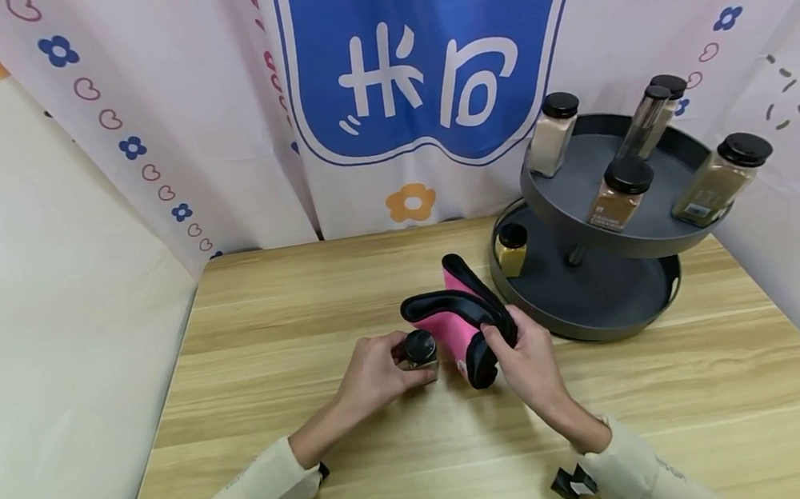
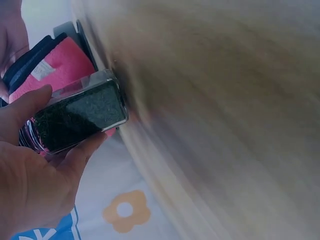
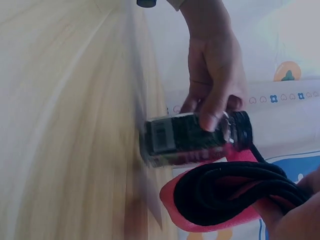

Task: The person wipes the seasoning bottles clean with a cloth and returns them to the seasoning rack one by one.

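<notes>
My left hand [image 1: 376,372] grips a square clear spice jar [image 1: 422,349] with a black lid, thumb on one side and fingers on the other. Dark green flakes fill the jar [image 2: 82,117] in the left wrist view. It stands upright, its base at or just above the tabletop; I cannot tell which. To its right, my right hand [image 1: 532,361] pinches a folded pink cloth [image 1: 447,332] with thick black edging. The cloth [image 3: 225,192] is bent into loops close beside the jar. Most right fingers are hidden behind it.
A dark grey two-tier round rack [image 1: 595,327] stands at the back right, near the cloth. Several black-lidded jars sit on its upper tier, and a small yellow-filled jar [image 1: 513,251] on the lower. A printed curtain [image 1: 237,136] hangs behind the wooden table [image 1: 268,310].
</notes>
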